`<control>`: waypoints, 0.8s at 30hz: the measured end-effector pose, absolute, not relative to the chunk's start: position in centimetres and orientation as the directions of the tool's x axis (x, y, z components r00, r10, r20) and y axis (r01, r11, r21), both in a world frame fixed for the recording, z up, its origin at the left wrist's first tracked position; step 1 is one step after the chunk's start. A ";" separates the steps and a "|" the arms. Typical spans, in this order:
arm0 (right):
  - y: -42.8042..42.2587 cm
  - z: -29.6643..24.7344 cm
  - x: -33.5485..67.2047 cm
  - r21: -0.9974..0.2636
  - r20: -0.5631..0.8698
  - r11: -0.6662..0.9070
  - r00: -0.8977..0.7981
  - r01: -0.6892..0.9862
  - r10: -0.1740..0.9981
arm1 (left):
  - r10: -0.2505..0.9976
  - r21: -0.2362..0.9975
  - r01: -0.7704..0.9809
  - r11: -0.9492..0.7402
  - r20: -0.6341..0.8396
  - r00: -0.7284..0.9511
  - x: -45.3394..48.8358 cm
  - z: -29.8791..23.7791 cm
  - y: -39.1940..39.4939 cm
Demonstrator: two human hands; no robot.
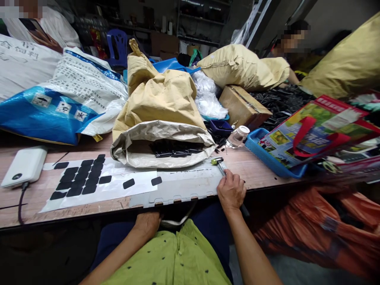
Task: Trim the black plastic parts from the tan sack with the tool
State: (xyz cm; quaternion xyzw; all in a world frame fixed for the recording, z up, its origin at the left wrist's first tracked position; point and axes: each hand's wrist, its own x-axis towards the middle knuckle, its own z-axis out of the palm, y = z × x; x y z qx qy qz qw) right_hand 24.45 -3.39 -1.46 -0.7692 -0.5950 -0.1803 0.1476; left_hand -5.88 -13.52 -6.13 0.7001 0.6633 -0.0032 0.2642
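My right hand (230, 191) is closed around the handle of a small hammer (221, 166) at the table's front edge; its yellowish head points away from me, over a grey sheet (184, 186). My left hand (149, 221) is low at the table edge above my lap, its fingers hidden under the tabletop. On white paper (118, 194) to the left lie several black rounded rectangular pieces (78, 183), mostly in rows, with a few set apart. Beyond the grey sheet, a tan sack (163, 95) lies with its mouth toward me, showing slim black parts (175, 149) inside.
A white power bank (23, 168) with a cable is at the left, before blue-and-white sacks (59, 103). Right of the tan sack are a clear cup (237, 136), a cardboard box (245, 105), and a blue tray (267, 158) under a colourful bag (308, 130). Two people are behind.
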 end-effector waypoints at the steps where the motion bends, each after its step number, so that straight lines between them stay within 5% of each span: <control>1: -3.4 -1.5 24.5 -0.010 0.454 -0.246 0.224 0.969 0.862 | 0.901 0.344 0.939 -0.025 -0.399 0.170 -5.3 -4.6 -13.8; 2: -3.3 -1.6 24.5 -0.008 0.456 -0.244 0.220 0.970 0.862 | 0.867 0.348 0.934 -0.082 -0.438 0.239 -4.8 -2.9 -13.9; 6: -3.3 -1.7 24.6 0.006 0.467 -0.242 0.211 0.970 0.859 | 0.844 0.682 0.708 -0.183 -0.261 0.469 -3.0 4.0 -11.1; 8: -3.3 -1.7 24.6 0.013 0.471 -0.243 0.208 0.970 0.857 | 0.958 0.637 0.751 -0.174 -0.068 0.280 -3.1 5.8 -7.5; 11: -3.3 -1.6 24.6 0.017 0.477 -0.238 0.201 0.971 0.856 | 0.981 0.410 0.904 -0.124 0.187 0.050 -4.4 5.8 -1.3; 20: -3.1 -1.9 24.8 0.014 0.498 -0.242 0.203 0.970 0.843 | 0.998 0.273 0.962 0.029 0.042 -0.042 -7.7 2.7 5.9; 24: -3.1 -1.7 24.7 0.016 0.479 -0.249 0.211 0.968 0.852 | 0.991 0.273 0.961 0.046 0.105 -0.078 -7.3 3.1 5.1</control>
